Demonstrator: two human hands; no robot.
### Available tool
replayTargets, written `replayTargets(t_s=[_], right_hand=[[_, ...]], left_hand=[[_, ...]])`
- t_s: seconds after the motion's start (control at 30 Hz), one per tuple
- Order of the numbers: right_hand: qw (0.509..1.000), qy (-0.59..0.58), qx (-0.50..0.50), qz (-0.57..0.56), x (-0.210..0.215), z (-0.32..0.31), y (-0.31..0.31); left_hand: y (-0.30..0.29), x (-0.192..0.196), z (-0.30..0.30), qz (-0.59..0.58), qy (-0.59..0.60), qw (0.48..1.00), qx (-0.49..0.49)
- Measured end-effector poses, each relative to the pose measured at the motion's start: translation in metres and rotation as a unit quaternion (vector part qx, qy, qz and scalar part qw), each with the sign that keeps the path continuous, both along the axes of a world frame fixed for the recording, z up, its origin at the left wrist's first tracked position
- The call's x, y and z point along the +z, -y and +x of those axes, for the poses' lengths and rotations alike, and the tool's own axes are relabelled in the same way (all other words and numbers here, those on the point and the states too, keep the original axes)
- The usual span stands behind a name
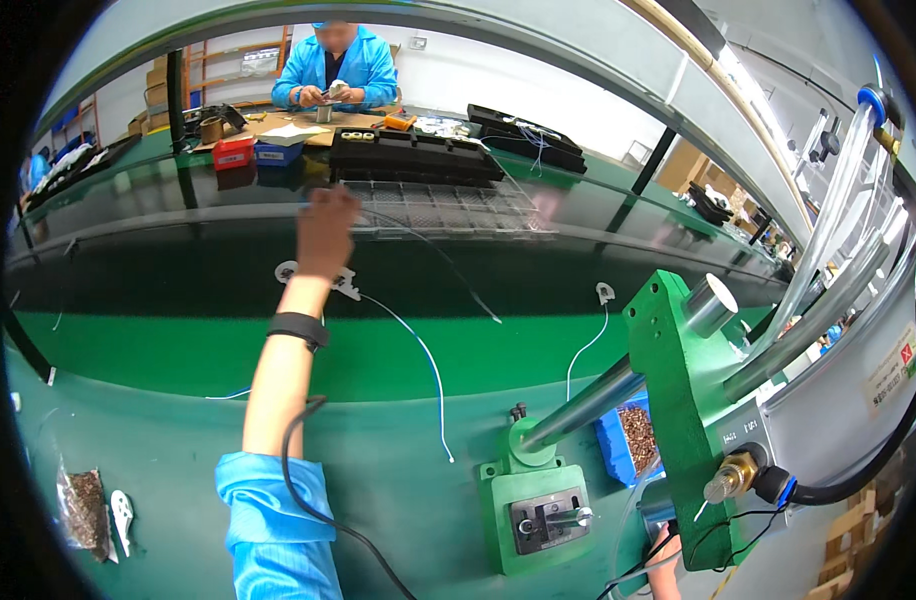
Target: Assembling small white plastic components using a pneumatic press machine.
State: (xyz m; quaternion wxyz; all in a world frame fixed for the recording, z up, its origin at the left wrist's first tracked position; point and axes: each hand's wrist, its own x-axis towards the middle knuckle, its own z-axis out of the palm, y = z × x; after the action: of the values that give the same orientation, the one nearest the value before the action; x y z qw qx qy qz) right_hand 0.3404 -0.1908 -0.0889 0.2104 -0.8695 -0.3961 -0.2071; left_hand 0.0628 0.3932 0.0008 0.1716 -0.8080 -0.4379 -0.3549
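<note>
The left hand (326,232) stretches far out toward twelve o'clock, fingers loosely together and bent over the near edge of a clear gridded tray (448,208); whether it actually grips the tray or a part there is hard to tell, since the back of the hand hides the fingertips. A black wrist strap (298,329) circles the forearm, its cord trailing back toward six o'clock. Black trays (418,155) sit stacked just beyond the clear one. A thin white wire (423,360) lies on the green bench (158,360), at four o'clock from the hand. The right hand (664,565) shows only as a sliver at five o'clock, beside the green press fixture (534,510); its grip cannot be told. A blue bin of small brass parts (638,438) sits behind the fixture.
</note>
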Motion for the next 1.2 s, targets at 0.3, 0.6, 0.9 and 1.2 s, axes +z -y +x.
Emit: replayTargets(t_s=[0.3,0.6,0.9,1.2], right_hand=[[0.999,0.009,0.001,0.053,-0.059,0.068,0.039],[0.994,0.009,0.029,0.101,-0.074,0.081,0.038],[0.994,0.03,0.087,0.063,0.002,0.029,0.004],[0.999,0.011,0.048,-0.013,-0.032,0.058,0.023]], left_hand=[[-0.001,-0.065,-0.045,-0.287,-0.052,0.948,0.128],[0.048,-0.026,-0.104,-0.216,-0.026,0.976,-0.004],[0.251,0.024,-0.262,-0.202,-0.052,0.977,-0.04],[0.334,-0.021,-0.293,-0.371,-0.011,0.926,-0.064]])
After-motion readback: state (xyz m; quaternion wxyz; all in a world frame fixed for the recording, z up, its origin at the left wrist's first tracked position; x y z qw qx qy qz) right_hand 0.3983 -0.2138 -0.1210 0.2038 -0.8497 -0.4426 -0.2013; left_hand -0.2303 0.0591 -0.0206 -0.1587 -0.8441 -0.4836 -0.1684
